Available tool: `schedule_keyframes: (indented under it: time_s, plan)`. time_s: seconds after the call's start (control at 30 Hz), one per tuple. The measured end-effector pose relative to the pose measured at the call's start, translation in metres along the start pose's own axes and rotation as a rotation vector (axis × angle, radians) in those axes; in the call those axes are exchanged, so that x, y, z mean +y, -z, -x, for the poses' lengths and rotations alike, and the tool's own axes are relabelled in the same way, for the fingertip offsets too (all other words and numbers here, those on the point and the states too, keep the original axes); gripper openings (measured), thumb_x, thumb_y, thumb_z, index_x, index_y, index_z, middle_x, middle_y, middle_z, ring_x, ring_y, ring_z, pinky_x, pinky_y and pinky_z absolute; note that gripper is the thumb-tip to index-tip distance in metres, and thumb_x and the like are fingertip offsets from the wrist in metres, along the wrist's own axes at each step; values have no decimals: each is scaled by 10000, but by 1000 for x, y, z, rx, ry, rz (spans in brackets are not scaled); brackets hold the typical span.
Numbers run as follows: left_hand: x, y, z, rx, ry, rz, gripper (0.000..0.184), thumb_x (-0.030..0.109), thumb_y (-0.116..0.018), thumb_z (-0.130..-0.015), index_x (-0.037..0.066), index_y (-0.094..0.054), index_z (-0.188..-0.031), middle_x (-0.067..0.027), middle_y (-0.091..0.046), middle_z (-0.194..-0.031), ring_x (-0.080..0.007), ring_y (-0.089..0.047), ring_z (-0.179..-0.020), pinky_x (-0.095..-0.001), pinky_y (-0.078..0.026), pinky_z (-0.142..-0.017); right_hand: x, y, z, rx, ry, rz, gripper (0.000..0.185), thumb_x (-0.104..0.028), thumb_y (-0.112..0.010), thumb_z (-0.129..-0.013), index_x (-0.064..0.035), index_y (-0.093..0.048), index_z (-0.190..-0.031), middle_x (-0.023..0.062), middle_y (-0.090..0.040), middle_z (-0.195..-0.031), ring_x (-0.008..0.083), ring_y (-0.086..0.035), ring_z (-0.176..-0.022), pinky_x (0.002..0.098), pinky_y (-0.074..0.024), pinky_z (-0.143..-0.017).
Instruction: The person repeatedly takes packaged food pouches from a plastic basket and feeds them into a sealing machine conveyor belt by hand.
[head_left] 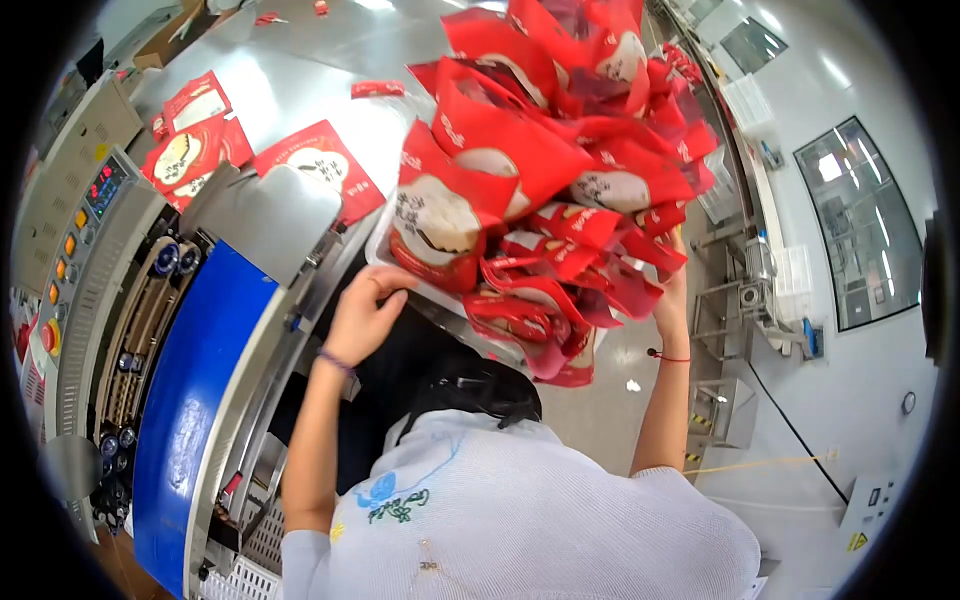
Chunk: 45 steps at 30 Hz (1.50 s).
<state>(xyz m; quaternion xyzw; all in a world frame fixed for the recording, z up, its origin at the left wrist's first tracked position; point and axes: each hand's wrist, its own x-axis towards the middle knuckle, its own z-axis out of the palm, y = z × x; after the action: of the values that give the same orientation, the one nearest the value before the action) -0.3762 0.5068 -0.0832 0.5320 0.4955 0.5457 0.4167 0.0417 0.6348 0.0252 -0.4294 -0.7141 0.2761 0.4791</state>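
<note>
Left hand: the person's left hand (365,312) grips the near left corner of a white plastic tray (432,293), fingers at its rim.
Right hand: the right hand (673,288) is at the load's right side, partly hidden; whether it is closed on the tray cannot be told.
Tray load: glossy red plastic pouches with pale oval labels (440,215) are heaped above the rim, between the hands and beside the metal table.
Steady carrying: the heap looks loose and slippery, so the tray is best kept level, supported evenly on both sides and moved smoothly.
Overhang: near-side pouches jut out; clearance from edges would help.
Far left: more red pouches (185,150) lie on a shiny metal table (340,60), beyond a curved blue machine cover (200,400).
</note>
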Motion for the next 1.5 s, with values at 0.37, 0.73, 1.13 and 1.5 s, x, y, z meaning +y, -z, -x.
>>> schedule_keyframes:
  time_s: [0.37, 0.73, 1.13, 1.5]
  plan:
    - [253, 28, 110, -223, -555, 687, 299, -178, -510, -738, 40, -647, -890, -257, -574, -1109, -337, -652, -854, -399, -597, -720, -12, -4, -13, -18, 264, 436, 408, 34, -662, -757, -48, -564, -1144, 82, -498, -1138, 226, -486, -1113, 353, -404, -969]
    - [176, 56, 112, 380, -497, -54, 552, 60, -733, -766, 6, -554, -1285, -139, -496, -1228, -223, -545, -1099, -343, -478, -920, -213, -33, -81, 433, 394, 74, 375, -253, -688, -920, 15, -612, -1172, 105, -678, -1084, 151, -639, -939, 277, -504, -840]
    - [120, 74, 206, 1241, -218, 430, 225, -8, -704, -853, 4, -632, -1066, -63, -704, -994, -109, -663, -854, -262, -538, -774, -226, -329, 65, -1048, -144, -694, 376, 12, -690, -868, 22, -584, -1228, 48, -668, -1104, 93, -623, -948, 237, -505, -829]
    - [42, 143, 103, 1053, 272, -229, 269, 242, -670, -934, -25, -701, -951, 39, -623, -821, -39, -465, -675, -234, -395, -582, -122, -402, -36, -745, -134, -282, 144, -123, -683, -917, 14, -714, -951, -29, -658, -817, 28, -520, -731, 188, -424, -648]
